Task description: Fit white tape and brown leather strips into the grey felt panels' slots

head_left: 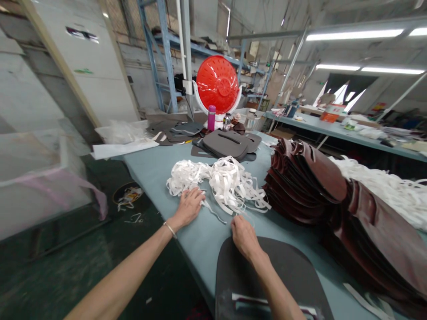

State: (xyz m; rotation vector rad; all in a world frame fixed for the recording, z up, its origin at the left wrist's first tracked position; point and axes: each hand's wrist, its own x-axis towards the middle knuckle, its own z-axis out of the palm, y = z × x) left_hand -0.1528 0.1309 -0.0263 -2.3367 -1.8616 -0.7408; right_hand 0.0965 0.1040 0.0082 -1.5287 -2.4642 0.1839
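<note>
Long blue-grey worktable (210,235) holds our stacked dark-brown curved panels (307,178) and a tangled heap of white strips (227,182). Our left hand (188,206) lies flat, fingers released, touching the heap. Our right hand (245,238) curls above a rounded dark-grey panel (236,280); we cannot tell whether its fingers grasp anything.

A blue steel rack (166,58) stands ahead of me, strip lights (354,35) glow above the long table (333,131) on my right, and dark green floor (66,266) lies left.
</note>
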